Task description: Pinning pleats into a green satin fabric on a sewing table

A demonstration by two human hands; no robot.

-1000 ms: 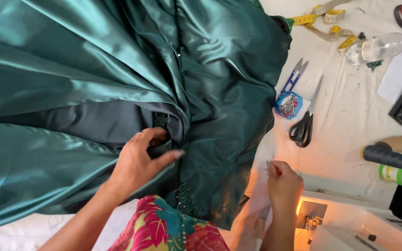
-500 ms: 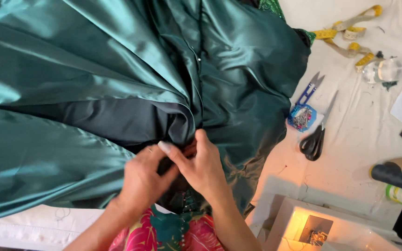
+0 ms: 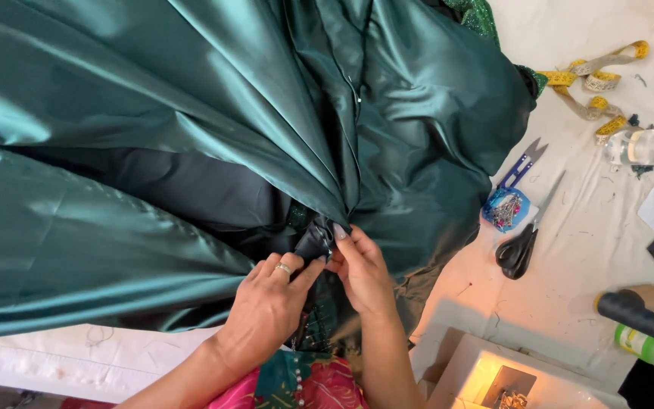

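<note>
Left hand [image 3: 270,303], ringed, and right hand [image 3: 363,271]: both pinching a dark gathered fold [image 3: 314,241] of the green satin gown [image 3: 191,113], which spreads from 9 to 1 o'clock over the white-covered counter [image 3: 599,250]. At 3 o'clock: black scissors [image 3: 518,246], blue pin holder [image 3: 506,210], thread snips [image 3: 525,160]. At 1 o'clock: yellow measuring tape [image 3: 596,79].

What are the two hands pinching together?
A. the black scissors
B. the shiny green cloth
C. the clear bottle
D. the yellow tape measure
B: the left hand and the right hand both pinch a fold of the green cloth, while the scissors lie off to the side on the table.
</note>
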